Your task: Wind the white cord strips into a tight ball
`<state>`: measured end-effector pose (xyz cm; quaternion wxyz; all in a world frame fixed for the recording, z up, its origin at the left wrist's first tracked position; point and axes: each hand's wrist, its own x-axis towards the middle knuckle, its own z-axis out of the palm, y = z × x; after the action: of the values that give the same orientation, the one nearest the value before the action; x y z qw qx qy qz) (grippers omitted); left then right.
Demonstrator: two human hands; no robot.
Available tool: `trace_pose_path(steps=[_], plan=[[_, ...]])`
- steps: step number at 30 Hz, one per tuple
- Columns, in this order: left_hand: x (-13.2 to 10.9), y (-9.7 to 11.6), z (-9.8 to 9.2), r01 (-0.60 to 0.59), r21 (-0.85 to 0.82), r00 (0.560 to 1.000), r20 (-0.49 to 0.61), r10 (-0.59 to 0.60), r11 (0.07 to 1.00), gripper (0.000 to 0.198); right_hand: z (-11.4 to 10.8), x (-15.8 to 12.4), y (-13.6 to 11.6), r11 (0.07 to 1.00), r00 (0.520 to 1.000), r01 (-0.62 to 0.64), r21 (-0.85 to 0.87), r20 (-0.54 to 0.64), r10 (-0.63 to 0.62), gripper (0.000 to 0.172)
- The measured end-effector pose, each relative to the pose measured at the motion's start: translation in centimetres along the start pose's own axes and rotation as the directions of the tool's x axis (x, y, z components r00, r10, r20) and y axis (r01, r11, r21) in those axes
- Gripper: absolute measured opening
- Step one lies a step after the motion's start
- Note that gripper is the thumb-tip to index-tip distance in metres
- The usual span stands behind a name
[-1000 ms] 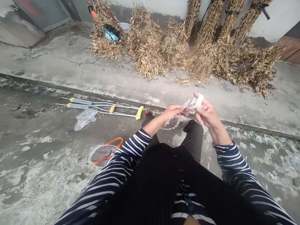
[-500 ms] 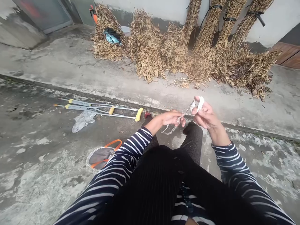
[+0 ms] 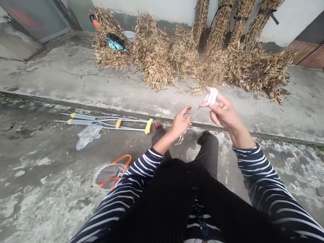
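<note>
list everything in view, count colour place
strip: one, white, on right hand
crutches: two, silver and yellow, left
plastic bag: one, clear, by crutches
handled bag: one, grey with orange, lower left
tied bundles: four, brown, against wall
leafy heaps: several, tan, along wall
cloth: one, light blue, leftmost heap
basin: one, white, behind heaps
object: one, orange, top left
door: one, grey, top left
legs: two, dark grey, centre
garment: one, black, bottom centre
sleeves: two, navy and white, lower
left hand: one, bare, centre
right hand: one, bare, centre right

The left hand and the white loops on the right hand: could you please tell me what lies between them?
In the head view, a thin, pale strand runs from the white loops on the right hand toward the left hand.
</note>
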<state>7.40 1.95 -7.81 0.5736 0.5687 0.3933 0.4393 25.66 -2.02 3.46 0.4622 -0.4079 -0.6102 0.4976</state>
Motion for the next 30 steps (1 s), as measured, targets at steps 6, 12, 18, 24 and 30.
trace_pose_path(steps=[6, 12, 18, 24, 30], plan=[[-3.7, 0.3, -1.3, -0.021, 0.118, 0.999, -0.036, 0.025, 0.993, 0.049, 0.2, 1.6, -3.2, 0.99, 0.996, 0.068, -0.127, -0.04, -0.074, 0.066], [-1.4, 3.1, -0.6, -0.143, 0.042, 0.984, -0.103, 0.147, 0.989, 0.06, 1.9, 2.8, -5.4, 0.98, 0.992, 0.121, -0.16, -0.013, -0.124, 0.065], [2.0, 2.4, 1.2, -0.032, -0.131, 0.998, -0.066, 0.024, 0.991, 0.034, 3.2, 2.7, -7.2, 0.969, 0.986, 0.166, -0.186, 0.009, -0.167, 0.068], [-2.3, 0.2, -0.9, 0.243, -0.284, 0.917, 0.38, -0.124, 0.927, 0.039, 1.0, 3.2, -5.4, 0.952, 0.981, 0.174, -0.251, -0.036, -0.189, 0.068], [-6.3, 3.1, -3.7, 0.381, -0.2, 0.728, 0.666, -0.16, 0.903, 0.042, -1.8, 3.9, 0.9, 0.918, 0.976, 0.138, -0.371, -0.109, -0.19, 0.059]])
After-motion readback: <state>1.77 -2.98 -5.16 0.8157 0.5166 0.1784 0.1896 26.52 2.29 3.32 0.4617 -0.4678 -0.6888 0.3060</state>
